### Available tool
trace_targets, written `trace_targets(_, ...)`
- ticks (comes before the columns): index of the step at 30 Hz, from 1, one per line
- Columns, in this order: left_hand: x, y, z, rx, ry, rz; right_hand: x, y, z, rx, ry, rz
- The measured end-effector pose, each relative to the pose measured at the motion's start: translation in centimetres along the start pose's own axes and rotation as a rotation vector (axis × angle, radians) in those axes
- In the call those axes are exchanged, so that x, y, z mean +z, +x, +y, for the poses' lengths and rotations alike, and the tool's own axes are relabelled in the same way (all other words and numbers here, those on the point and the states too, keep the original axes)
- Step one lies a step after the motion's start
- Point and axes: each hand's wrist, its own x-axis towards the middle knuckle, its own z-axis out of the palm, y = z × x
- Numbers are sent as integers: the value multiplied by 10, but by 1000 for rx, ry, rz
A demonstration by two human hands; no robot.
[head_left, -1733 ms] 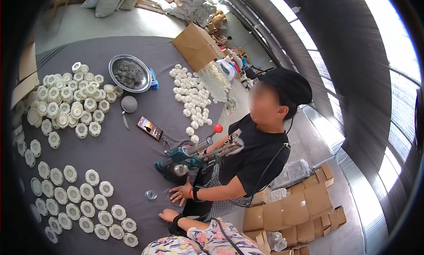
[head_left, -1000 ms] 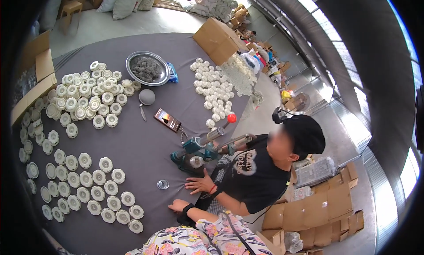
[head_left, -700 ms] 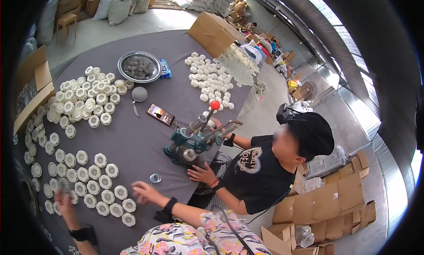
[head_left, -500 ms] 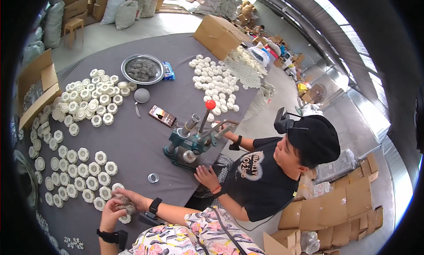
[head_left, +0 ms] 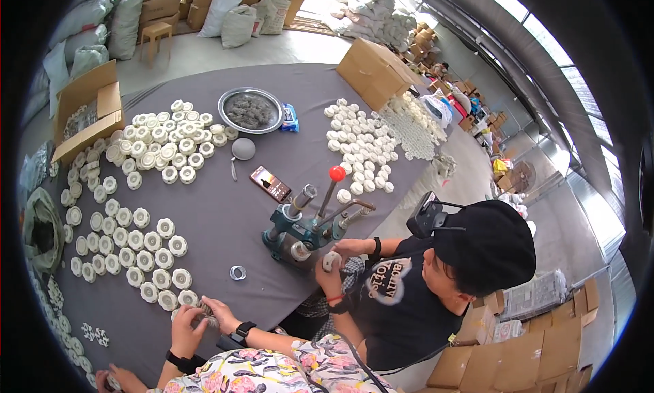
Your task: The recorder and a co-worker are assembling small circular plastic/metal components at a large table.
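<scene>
Both my hands are together at the near end of the rows of white scalloped plastic discs (head_left: 163,258). My left hand (head_left: 185,332) is bent round a grey wiry scrubber ball (head_left: 204,315), and my right hand (head_left: 222,315) closes on it from the other side. Fingers hide much of the ball. Just beyond them lies a scalloped disc (head_left: 188,297). To the right a co-worker holds a small round whitish piece (head_left: 332,260) in both hands beside a green hand press (head_left: 294,233) with a red-knobbed lever.
A steel bowl (head_left: 231,122) of grey wiry balls stands far back. Nearer are a grey round object (head_left: 243,148), a phone (head_left: 270,183) and a clear ring (head_left: 238,272). Open cartons (head_left: 88,107) (head_left: 376,73) stand at both far corners. Another person's hand (head_left: 122,379) shows at lower left.
The view has shifted, so the table appears farther right. The co-worker's hands have left the press handle and table edge and now hold a round piece together. Another hand has appeared at lower left.
</scene>
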Motion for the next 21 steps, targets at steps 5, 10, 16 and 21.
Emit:
trace_targets(5,14,-8,-30,-473,-646,-8,1,-13,4,177,91,-166)
trace_targets(10,16,-6,-24,-198,-269,84,-5,-6,29,446,250,-334)
trace_targets(16,14,-15,-46,-324,-434,-28,-2,-15,10,25,-390,11)
trace_targets(21,18,-15,-61,-495,-735,-6,1,-5,9,-240,-522,26)
